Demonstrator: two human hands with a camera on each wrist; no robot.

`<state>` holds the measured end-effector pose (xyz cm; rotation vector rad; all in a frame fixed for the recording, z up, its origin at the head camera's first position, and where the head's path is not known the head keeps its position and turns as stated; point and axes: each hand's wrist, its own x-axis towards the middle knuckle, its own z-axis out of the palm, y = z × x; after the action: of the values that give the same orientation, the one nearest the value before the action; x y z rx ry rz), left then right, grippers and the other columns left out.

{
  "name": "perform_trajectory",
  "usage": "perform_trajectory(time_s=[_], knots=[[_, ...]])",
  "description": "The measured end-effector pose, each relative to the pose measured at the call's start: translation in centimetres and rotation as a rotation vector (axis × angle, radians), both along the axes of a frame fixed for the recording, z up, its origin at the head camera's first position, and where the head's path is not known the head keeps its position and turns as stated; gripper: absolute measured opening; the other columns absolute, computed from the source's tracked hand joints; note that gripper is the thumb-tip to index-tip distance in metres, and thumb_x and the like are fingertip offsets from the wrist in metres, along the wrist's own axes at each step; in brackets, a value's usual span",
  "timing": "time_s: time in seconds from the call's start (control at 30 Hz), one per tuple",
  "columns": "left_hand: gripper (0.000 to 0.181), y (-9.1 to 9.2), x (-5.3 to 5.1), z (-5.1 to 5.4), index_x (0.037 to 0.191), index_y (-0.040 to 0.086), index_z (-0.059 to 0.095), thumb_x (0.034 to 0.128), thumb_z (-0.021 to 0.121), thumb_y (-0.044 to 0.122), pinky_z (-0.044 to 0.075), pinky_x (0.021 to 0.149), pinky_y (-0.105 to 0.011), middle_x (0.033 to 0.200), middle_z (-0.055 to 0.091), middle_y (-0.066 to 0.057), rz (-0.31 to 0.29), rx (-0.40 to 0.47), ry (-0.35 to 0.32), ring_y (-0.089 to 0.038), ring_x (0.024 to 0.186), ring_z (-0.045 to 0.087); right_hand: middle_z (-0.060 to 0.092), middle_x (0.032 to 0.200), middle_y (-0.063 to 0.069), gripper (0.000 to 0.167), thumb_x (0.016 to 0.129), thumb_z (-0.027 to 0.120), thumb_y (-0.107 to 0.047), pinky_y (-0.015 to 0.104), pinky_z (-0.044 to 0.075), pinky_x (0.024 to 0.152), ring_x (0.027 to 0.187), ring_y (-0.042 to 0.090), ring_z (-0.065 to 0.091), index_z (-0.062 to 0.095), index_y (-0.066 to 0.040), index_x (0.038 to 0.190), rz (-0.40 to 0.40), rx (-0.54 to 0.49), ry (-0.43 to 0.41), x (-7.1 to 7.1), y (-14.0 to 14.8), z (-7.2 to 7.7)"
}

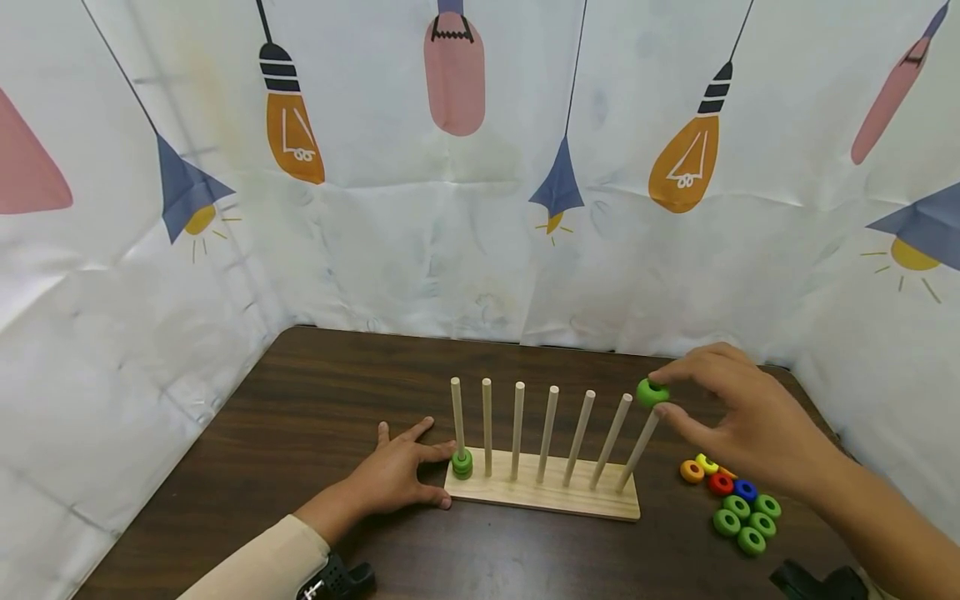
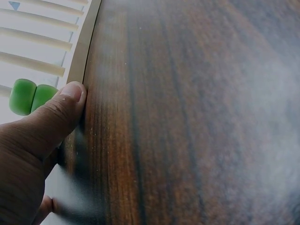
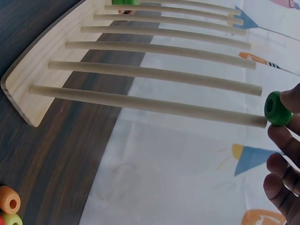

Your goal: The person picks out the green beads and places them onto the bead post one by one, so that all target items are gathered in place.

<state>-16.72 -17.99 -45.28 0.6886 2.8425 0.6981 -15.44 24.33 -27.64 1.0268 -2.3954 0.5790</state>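
A wooden base [image 1: 540,487] carries several upright pegs. Two green rings [image 1: 462,464] are stacked on its leftmost peg; they show as green beads [image 2: 22,97] in the left wrist view. My left hand [image 1: 397,471] lies at the base's left end, fingers spread, thumb [image 2: 70,96] against the edge. My right hand [image 1: 750,417] pinches a green ring [image 1: 652,392] between thumb and fingers at the top of the rightmost peg [image 1: 639,450]. In the right wrist view that ring [image 3: 277,108] is beside the peg's tip, not around it.
Right of the base lie several loose green rings [image 1: 752,541], with a blue ring [image 1: 745,490], a red ring [image 1: 721,484], orange rings [image 1: 692,472] and a yellow ring [image 1: 705,463]. A printed white cloth [image 1: 480,250] hangs behind the dark table [image 1: 337,375].
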Motion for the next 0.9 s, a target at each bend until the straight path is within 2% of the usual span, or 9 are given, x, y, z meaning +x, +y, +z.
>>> perform_trajectory(time_s=[0.27,0.57,0.77,0.9], knots=[[0.078,0.0,0.0,0.0,0.143,0.021,0.064,0.0757,0.087,0.053,-0.004,0.104,-0.085,0.145,0.060,0.000,-0.001,0.002,0.003,-0.038,0.151,0.026,0.066,0.112,-0.021,0.049,0.073,0.091,-0.006,0.021,0.045,0.084,0.108,0.004,0.055,0.071,-0.027,0.114,0.011,0.018,-0.020,-0.1,-0.7,0.1],[0.077,0.0,0.0,-0.1,0.142,0.022,0.065,0.0751,0.087,0.052,-0.003,0.104,-0.085,0.144,0.060,0.003,0.007,-0.002,0.005,-0.037,0.151,0.027,0.068,0.112,-0.016,0.044,0.080,0.089,-0.012,0.021,0.044,0.087,0.106,0.009,0.057,0.072,-0.027,0.118,0.042,0.011,-0.008,-0.2,-1.6,0.2],[0.077,0.0,0.0,-0.2,0.142,0.023,0.064,0.0750,0.087,0.053,-0.002,0.104,-0.085,0.144,0.060,0.005,0.010,-0.005,0.004,-0.036,0.152,0.026,0.067,0.112,-0.016,0.047,0.078,0.090,-0.009,0.022,0.045,0.087,0.106,0.009,0.057,0.072,-0.027,0.116,0.035,0.024,-0.009,-0.3,-2.2,0.2],[0.078,0.0,0.0,-0.3,0.142,0.022,0.064,0.0749,0.086,0.054,-0.002,0.104,-0.085,0.144,0.060,0.004,0.004,-0.002,0.014,-0.037,0.151,0.027,0.067,0.110,-0.017,0.048,0.076,0.090,-0.006,0.021,0.046,0.087,0.105,0.009,0.057,0.072,-0.027,0.115,0.066,0.011,-0.001,-0.5,-2.7,0.1]])
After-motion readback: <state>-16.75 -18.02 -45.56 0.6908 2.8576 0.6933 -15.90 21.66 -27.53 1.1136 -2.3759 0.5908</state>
